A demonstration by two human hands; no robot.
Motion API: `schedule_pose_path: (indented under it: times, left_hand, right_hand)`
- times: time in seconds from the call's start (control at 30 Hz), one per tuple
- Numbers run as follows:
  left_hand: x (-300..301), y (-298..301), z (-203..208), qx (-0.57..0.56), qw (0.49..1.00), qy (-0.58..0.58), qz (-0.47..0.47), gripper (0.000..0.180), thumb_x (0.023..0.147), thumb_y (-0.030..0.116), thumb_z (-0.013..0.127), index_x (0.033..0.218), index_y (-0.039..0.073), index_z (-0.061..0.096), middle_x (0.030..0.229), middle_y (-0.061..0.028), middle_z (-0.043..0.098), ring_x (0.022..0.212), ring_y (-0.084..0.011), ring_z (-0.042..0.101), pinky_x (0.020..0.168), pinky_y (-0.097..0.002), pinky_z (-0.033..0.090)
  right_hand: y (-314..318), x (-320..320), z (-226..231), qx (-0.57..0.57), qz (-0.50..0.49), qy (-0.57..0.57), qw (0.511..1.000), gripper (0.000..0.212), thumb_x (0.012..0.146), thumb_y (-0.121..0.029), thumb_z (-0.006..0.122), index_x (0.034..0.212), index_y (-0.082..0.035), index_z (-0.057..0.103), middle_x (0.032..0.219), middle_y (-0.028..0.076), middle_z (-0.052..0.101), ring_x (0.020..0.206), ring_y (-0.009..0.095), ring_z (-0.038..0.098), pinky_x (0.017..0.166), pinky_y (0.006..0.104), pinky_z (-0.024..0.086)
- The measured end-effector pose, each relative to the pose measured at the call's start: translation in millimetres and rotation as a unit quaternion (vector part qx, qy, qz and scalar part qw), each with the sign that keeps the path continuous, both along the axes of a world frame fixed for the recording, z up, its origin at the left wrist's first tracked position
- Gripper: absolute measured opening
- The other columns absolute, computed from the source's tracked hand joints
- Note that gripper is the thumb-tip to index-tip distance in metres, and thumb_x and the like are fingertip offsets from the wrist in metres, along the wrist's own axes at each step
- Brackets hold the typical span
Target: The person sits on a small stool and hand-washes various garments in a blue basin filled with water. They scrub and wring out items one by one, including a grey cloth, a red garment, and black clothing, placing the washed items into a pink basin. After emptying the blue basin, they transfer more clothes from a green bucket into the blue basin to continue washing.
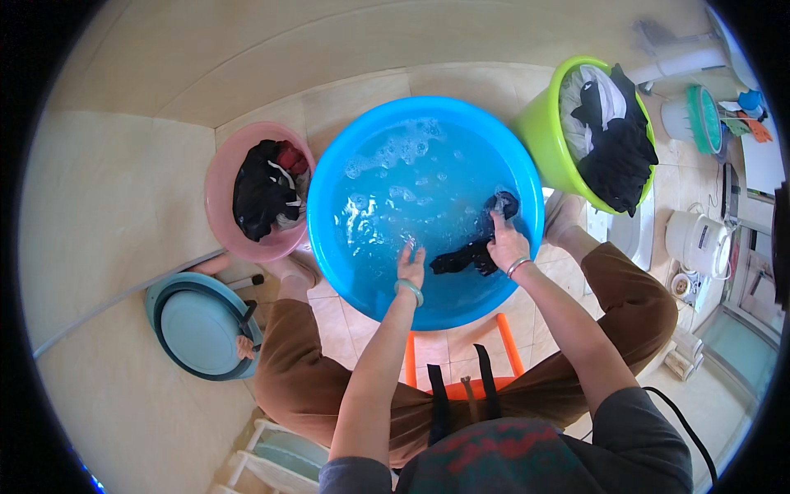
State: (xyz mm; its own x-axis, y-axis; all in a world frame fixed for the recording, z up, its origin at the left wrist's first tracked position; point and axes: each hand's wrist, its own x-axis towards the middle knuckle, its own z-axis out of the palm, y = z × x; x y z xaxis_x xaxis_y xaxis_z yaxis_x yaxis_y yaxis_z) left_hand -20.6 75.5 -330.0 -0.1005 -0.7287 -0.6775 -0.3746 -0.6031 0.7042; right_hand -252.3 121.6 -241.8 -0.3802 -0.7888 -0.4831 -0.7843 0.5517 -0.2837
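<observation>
Blue plastic forms the wide round basin (436, 319) before us, holding sudsy water (387, 185). Beside it on our right stands a lime-green plastic tub (539, 136) heaped with black and white clothes (613, 152); on our left, a smaller pink plastic basin (217, 193) holds black and red clothes (262, 193). Soaked dark cloth (465, 258) lies in the right part of the blue basin, partly submerged. To handle it well, we would probably support the wet weight with both hands and keep it low to limit splashing. Our left hand (411, 266) is open, fingers loosely spread at the water, apart from the cloth; our right hand (508, 245) is at the cloth, index finger extended, but we cannot tell whether its other fingers grip any.
</observation>
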Motion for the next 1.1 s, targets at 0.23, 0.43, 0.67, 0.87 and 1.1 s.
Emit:
schedule_pose_path:
  times: [0.23, 0.43, 0.67, 0.87, 1.1]
  left_hand:
    - [-58, 4, 65, 0.324, 0.938, 0.109, 0.06, 0.058, 0.091, 0.047, 0.049, 0.143, 0.032, 0.027, 0.152, -0.003, 0.017, 0.136, -0.0365, 0.019, 0.092, -0.0656, 0.034]
    - [-57, 3, 46, 0.42, 0.834, 0.319, 0.162, 0.061, 0.086, 0.061, 0.048, 0.133, 0.02, 0.045, 0.136, -0.0053, 0.045, 0.125, -0.029, 0.04, 0.094, -0.0565, 0.039]
    - [-52, -26, 75, 0.36, 0.791, 0.451, 0.205, 0.055, 0.085, 0.036, 0.064, 0.132, 0.023, 0.039, 0.111, -0.0094, 0.055, 0.081, -0.0268, 0.061, 0.062, -0.0393, 0.053]
    - [-47, -31, 78, 0.395, 0.727, 0.552, 0.109, 0.043, 0.085, 0.06, 0.049, 0.098, 0.021, 0.061, 0.07, -0.0025, 0.056, 0.052, -0.0162, 0.046, 0.046, -0.0297, 0.038]
    - [-41, -17, 72, 0.247, 0.854, 0.306, 0.34, 0.038, 0.094, 0.039, 0.05, 0.106, 0.004, 0.057, 0.099, -0.0041, 0.061, 0.092, -0.0164, 0.058, 0.081, -0.0312, 0.048]
  right_hand:
    - [7, -4, -99, 0.137, -0.006, -0.052, 0.989, 0.043, 0.081, -0.014, 0.058, 0.122, -0.003, 0.049, 0.103, 0.025, 0.06, 0.093, 0.038, 0.06, 0.081, 0.0441, 0.05]
    - [-2, 56, -29, -0.106, -0.054, -0.169, 0.978, 0.02, 0.077, -0.014, 0.054, 0.091, 0.0, 0.053, 0.091, 0.024, 0.059, 0.082, 0.041, 0.059, 0.073, 0.0493, 0.048]
    - [-11, 93, 84, -0.158, 0.115, -0.249, 0.949, 0.022, 0.082, -0.02, 0.053, 0.087, -0.001, 0.045, 0.081, 0.018, 0.057, 0.07, 0.033, 0.061, 0.057, 0.0416, 0.05]
    - [-34, 125, 99, -0.282, 0.213, -0.152, 0.923, 0.03, 0.086, -0.031, 0.058, 0.074, -0.005, 0.052, 0.063, 0.011, 0.058, 0.054, 0.023, 0.06, 0.049, 0.0335, 0.049]
    - [-67, 92, 56, -0.218, 0.021, -0.101, 0.97, 0.028, 0.081, -0.03, 0.063, 0.064, -0.009, 0.057, 0.071, 0.005, 0.062, 0.063, 0.024, 0.061, 0.054, 0.0401, 0.048]
